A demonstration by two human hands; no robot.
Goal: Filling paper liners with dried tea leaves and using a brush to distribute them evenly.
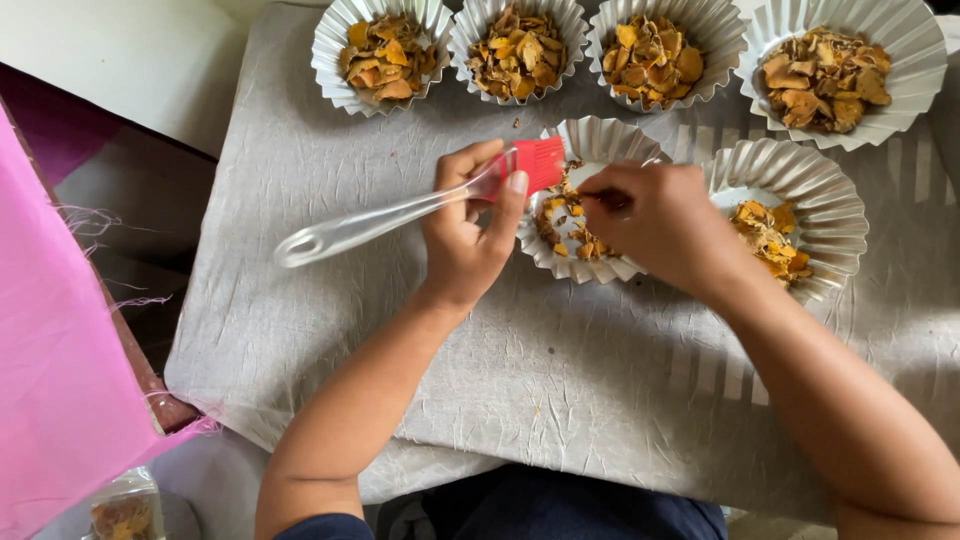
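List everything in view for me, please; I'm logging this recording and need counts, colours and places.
Fluted paper cups: six, white; four in a row at the far edge, two nearer the hands.
Dried chips: many, orange-brown, heaped in the four far cups, sparse in the two near ones.
Brush: one, clear handle, red bristles, over the middle near cup.
Cloth: one, grey, covering the table.
Fabric: pink, left edge.
Left hand: grips the brush handle.
Right hand: pinches a dark piece over the cup.

Four full fluted cups point(520, 45) in a row at the back of the grey-clothed counter point(560, 380); pink fabric point(50, 380) left.
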